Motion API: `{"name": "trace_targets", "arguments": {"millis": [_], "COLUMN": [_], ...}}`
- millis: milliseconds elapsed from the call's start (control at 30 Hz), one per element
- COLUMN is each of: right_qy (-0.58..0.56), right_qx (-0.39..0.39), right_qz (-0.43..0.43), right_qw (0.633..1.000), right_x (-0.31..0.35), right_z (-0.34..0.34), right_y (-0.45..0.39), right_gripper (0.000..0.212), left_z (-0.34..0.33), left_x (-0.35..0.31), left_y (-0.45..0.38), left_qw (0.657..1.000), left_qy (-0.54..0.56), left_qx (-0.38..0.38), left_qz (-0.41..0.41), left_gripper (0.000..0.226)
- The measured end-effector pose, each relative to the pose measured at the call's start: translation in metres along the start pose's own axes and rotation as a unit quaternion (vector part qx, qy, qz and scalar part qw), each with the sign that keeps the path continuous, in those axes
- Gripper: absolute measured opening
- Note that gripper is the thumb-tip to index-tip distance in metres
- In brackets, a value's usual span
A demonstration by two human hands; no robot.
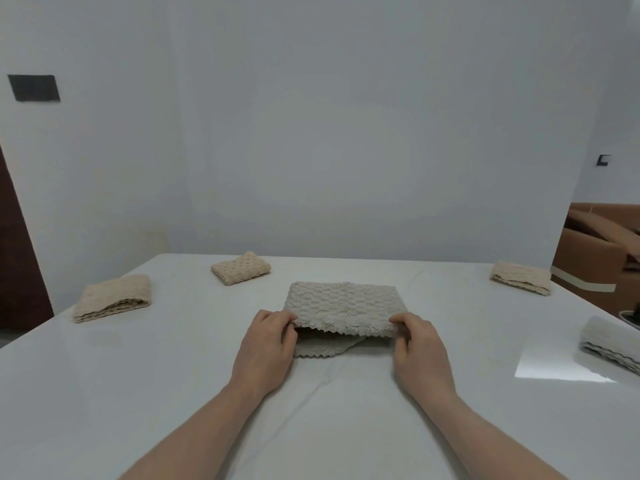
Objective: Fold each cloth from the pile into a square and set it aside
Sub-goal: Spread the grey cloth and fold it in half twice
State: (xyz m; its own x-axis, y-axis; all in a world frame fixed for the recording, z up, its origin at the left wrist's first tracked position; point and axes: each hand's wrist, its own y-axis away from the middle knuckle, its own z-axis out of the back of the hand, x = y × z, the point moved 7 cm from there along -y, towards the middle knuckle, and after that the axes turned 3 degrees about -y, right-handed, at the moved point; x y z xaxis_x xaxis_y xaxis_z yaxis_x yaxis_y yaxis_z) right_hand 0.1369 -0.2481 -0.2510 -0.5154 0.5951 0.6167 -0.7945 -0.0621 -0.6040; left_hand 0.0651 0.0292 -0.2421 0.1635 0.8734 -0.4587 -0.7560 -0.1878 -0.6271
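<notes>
At the tabletop's [138,375] middle, the left hand [265,344] and right hand [420,346] each pinch a near corner of the grey cloth's [343,301] lifted top layer, grips closed on it. Folded cloths lie around: beige ones far left [112,299], far centre-left [240,273], far right [521,282]; a grey one right [611,342].

Grey folded cloth [613,344] at right is cut by the frame edge, w/ a dark thing [632,315] behind it too cropped to tell. Cardboard box [595,251] also runs off right. Fingertips of both hands [266,341] [420,344] are hidden under the top layer of the centre cloth [343,303].
</notes>
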Motion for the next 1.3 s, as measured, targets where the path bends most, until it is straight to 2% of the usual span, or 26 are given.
{"name": "trace_targets", "arguments": {"millis": [100,200,367,500,600,733,1000,1133,1300], "right_qy": [0.007,0.016,0.017,0.023,0.023,0.008,-0.135,-0.181,-0.186], "right_qx": [0.018,0.025,0.012,0.003,-0.005,-0.050,-0.099,-0.081,-0.054], "right_qz": [-0.003,0.011,0.017,0.038,0.057,0.105,0.099,0.092,0.077], "right_qw": [1.000,0.999,1.000,0.999,0.998,0.993,0.981,0.976,0.978], "right_x": [0.003,0.004,0.004,0.013,0.034,0.088,0.177,0.199,0.199], "right_z": [-0.001,-0.002,0.001,0.012,0.029,0.078,0.166,0.186,0.188], "right_y": [0.003,0.003,0.006,0.005,-0.016,-0.045,-0.040,-0.016,0.001], "right_gripper": [0.049,0.053,0.033,0.031,0.030,0.027,0.018,0.007,0.005], "left_z": [0.001,0.000,-0.002,0.012,0.041,0.096,0.222,0.264,0.270], "left_x": [0.000,0.001,0.006,-0.006,-0.026,-0.060,-0.120,-0.137,-0.129], "left_y": [0.001,0.002,0.007,0.001,-0.024,-0.059,-0.060,-0.036,-0.020], "left_qw": [1.000,1.000,1.000,1.000,0.998,0.994,0.979,0.981,0.994], "left_qy": [-0.002,-0.004,-0.015,-0.003,0.022,0.022,0.038,0.045,0.007], "left_qx": [-0.003,-0.004,0.002,-0.013,-0.054,-0.098,-0.178,-0.158,-0.077], "left_qz": [-0.005,-0.004,-0.013,-0.017,-0.011,-0.047,-0.094,-0.107,-0.075], "left_gripper": [0.019,0.024,0.025,0.020,0.018,0.016,0.011,0.008,0.012]}}
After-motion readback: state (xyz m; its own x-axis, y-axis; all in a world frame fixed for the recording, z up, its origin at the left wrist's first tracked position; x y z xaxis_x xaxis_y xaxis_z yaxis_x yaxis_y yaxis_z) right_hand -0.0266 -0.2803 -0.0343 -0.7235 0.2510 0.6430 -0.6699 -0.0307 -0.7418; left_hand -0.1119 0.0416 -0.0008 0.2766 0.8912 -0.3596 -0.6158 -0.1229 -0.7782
